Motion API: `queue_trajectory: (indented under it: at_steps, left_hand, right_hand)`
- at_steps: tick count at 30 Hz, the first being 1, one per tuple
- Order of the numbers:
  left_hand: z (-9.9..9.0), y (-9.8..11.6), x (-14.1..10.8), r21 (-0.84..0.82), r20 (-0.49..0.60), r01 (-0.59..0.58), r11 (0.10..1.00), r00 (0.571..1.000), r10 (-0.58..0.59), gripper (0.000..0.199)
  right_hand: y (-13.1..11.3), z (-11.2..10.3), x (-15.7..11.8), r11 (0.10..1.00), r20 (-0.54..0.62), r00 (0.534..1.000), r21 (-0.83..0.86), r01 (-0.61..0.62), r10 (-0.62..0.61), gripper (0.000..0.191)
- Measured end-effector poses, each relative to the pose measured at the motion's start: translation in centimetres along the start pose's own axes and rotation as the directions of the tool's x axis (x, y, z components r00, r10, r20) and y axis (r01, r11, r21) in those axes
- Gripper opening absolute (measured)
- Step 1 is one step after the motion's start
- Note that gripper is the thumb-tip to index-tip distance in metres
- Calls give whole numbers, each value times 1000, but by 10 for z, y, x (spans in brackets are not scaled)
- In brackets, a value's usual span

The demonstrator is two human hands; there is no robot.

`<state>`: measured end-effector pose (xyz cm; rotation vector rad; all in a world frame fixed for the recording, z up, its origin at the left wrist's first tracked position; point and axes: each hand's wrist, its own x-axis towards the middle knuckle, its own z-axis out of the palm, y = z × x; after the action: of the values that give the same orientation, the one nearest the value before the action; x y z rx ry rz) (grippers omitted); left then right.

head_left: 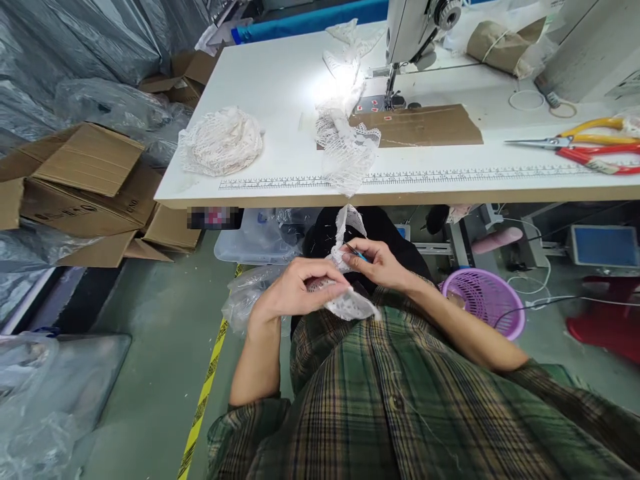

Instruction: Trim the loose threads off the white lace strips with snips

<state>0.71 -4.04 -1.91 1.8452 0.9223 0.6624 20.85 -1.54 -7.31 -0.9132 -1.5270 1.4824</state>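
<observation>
My left hand (305,287) is closed over a white lace strip (353,305), thumb and fingers pinching it above my lap. Part of the strip rises in a loop between the hands and the table edge. My right hand (373,260) grips a small blue-handled tool (361,255) with a thin dark tip, held against the lace. Fingers hide most of the tool, so its kind is unclear. More white lace (350,143) lies on the table, trailing over its front edge above my hands.
A sewing machine (417,33) stands on the white table (280,80). A lace bundle (223,141) lies left, a cardboard strip (425,127) by the needle, and yellow- and red-handled scissors (580,143) right. Below are a purple basket (483,300) and cardboard boxes (85,180).
</observation>
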Motion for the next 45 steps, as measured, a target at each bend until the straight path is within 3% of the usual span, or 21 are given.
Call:
queue_trajectory:
  at_steps: [2,4,8,14,16,18,21,23,26,28,30,32,34,36,38,40,42,45]
  left_hand:
    - [1,-6,5,6,-195,-6,1000,981,7,18]
    - [5,-16,9,-68,-277,-14,998,961,-5,22]
    - [20,-36,9,-343,-174,96,934,971,-164,33]
    - [33,-61,-5,-602,-37,251,758,939,-341,57]
    - [29,-67,-5,-537,-87,279,796,920,-381,51]
    - [24,-73,-1,-331,-187,300,895,908,-374,42]
    - [15,-80,9,55,-309,279,959,918,-249,35]
    - [13,-83,14,173,-329,244,954,928,-178,31]
    - [12,-84,18,202,-371,187,961,923,-102,25]
    - [10,-81,19,175,-438,138,975,898,-48,25]
    - [8,-77,20,123,-517,74,990,856,0,30]
    - [6,-72,20,72,-561,7,997,827,35,38]
    - [6,-68,21,-3,-545,-66,998,837,54,49]
    - [11,-63,21,-177,-455,-136,975,890,42,61]
    - [21,-59,20,-419,-290,-151,895,957,26,71]
    - [34,-53,18,-619,-114,-78,781,993,9,71]
    - [45,-46,15,-722,-19,27,691,998,-59,57]
    - [52,-38,11,-790,-53,125,600,962,-269,41]
  right_hand:
    - [-1,3,-4,991,59,993,83,-102,98,47]
    - [-4,4,-9,970,115,975,136,-204,189,52]
    - [-8,7,-17,955,168,967,194,-225,194,47]
    - [6,8,-18,971,62,975,100,-217,211,29]
    - [12,1,-17,986,-23,990,-82,-143,141,25]
    - [12,-4,-15,953,-146,989,-299,-59,15,24]
    - [4,-4,-3,876,-308,939,-481,-17,-151,28]
    - [-4,2,10,825,-380,897,-564,-30,-227,33]
    - [-10,12,32,741,-460,828,-666,-83,-321,32]
    - [-10,15,39,733,-476,804,-676,-74,-357,24]
    - [-10,15,36,761,-433,818,-649,10,-379,18]
    - [-13,13,23,803,-338,860,-582,128,-382,17]
    - [-20,13,3,847,-210,907,-478,231,-365,15]
    - [-28,14,-19,886,-56,944,-367,284,-326,13]
    - [-34,15,-37,921,59,964,-285,266,-261,11]
    - [-36,16,-49,948,95,978,-248,202,-183,11]
    - [-36,14,-53,963,82,989,-231,135,-119,13]
    - [-29,6,-47,972,42,997,-226,67,-59,14]
